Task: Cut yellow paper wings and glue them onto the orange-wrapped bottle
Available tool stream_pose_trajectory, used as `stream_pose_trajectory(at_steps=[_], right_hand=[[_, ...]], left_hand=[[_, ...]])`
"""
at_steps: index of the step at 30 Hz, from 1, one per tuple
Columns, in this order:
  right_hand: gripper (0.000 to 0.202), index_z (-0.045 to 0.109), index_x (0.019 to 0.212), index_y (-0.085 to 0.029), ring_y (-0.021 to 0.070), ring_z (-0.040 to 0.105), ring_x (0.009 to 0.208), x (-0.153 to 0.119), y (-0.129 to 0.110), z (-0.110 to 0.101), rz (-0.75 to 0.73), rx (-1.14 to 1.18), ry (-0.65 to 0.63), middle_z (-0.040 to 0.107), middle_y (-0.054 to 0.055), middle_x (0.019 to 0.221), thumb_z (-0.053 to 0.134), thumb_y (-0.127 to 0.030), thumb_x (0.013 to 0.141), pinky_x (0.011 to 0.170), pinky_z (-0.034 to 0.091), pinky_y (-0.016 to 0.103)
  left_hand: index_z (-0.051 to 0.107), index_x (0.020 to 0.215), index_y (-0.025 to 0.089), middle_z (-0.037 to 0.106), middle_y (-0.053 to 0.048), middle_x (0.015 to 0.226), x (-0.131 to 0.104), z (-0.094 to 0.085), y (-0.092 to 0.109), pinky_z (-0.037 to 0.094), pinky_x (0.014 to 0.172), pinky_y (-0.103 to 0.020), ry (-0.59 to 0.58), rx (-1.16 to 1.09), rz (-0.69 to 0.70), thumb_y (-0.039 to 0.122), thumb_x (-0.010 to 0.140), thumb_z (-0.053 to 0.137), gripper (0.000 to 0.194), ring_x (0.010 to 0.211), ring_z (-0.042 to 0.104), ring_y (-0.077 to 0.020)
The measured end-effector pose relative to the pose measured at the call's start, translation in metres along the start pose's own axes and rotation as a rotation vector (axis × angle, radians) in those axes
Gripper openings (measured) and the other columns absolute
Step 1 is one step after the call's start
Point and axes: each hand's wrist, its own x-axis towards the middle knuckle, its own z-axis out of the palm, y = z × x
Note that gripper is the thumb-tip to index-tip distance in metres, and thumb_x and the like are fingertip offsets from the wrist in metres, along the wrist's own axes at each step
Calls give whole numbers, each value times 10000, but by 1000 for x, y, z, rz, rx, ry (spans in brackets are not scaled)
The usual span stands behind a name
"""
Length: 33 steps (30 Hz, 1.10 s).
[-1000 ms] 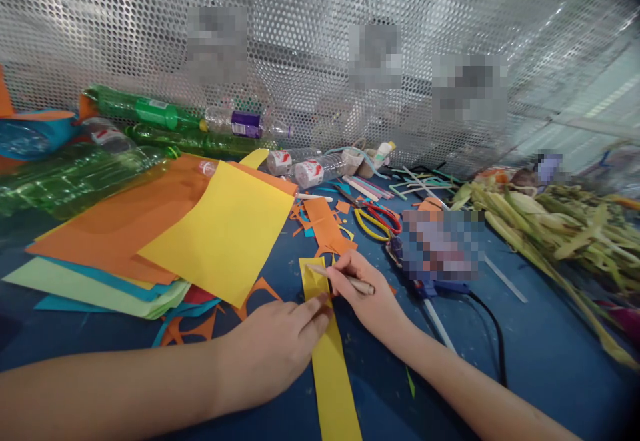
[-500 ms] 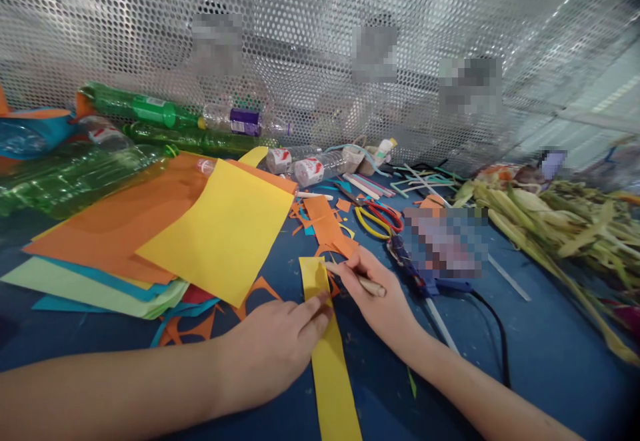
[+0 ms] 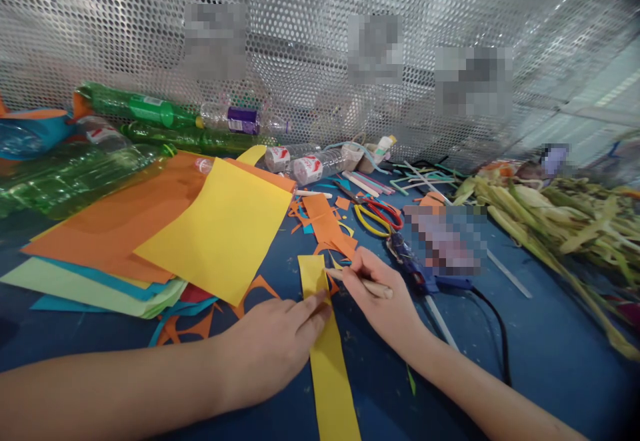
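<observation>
Long yellow paper strip (image 3: 334, 381) is lying under our outstretched left hand (image 3: 277, 347) while our right hand (image 3: 384, 311), pinching a slim tan pen-like stick (image 3: 379, 289), is seemingly marking, next needing steadiness.

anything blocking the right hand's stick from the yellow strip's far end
Nothing visible: the tip of the pointed stick is by the edge of the yellow strip. Fingers of the left hand lie lower on it.

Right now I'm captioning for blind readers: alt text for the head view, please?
The left hand steadies a yellow paper strip on a blue table while the right hand holds a pencil-like tool near its edge. Coloured paper sheets lie left, plastic bottles behind, leafy husks right.
</observation>
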Motion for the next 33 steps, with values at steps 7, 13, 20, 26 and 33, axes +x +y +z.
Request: stream_pose_trajectory(at_steps=[7, 13, 20, 26, 33], right_hand=[[250, 294, 625, -217, 91, 245, 493, -1, 0, -1, 1, 1, -5, 251, -76, 539, 480, -184, 788, 450, 236, 215], [232, 301, 629, -219, 94, 260, 497, -3, -1, -2, 10, 25, -7, 256, -74, 549, 484, -163, 760, 454, 242, 222], [200, 378, 678, -225, 98, 401, 486, 5, -8, -2, 51, 278, 111, 431, -73, 522, 473, -282, 844, 493, 338, 225], [209, 382, 662, -217, 94, 418, 484, 9, -6, 9, 94, 395, -70, 432, -77, 494, 507, -268, 822, 517, 359, 228], [217, 375, 657, -216, 89, 399, 474, 8, -2, 11, 94, 322, -118, 430, -80, 495, 494, -264, 833, 497, 331, 220]], left_hand=[[337, 1324, 24, 418, -215, 1352, 2, -1, 1, 532, 743, -398, -20, 6, -4, 94, 840, 352, 489, 1033, 581, -289], [340, 1321, 35, 386, -216, 1375, 1, -2, 1, 524, 768, -387, -27, -9, -10, 113, 843, 364, 484, 1040, 578, -277], [349, 1315, 24, 388, -219, 1373, -1, 0, 0, 522, 772, -384, 7, 1, -2, 107, 838, 366, 484, 1072, 562, -290], [393, 1290, 34, 437, -214, 1339, 2, 0, 0, 530, 755, -380, 29, -6, -11, 96, 833, 372, 462, 1049, 578, -285], [388, 1289, 27, 450, -206, 1330, 0, -2, 1, 533, 752, -379, 37, 8, -4, 101, 835, 371, 460, 1028, 585, -279]])
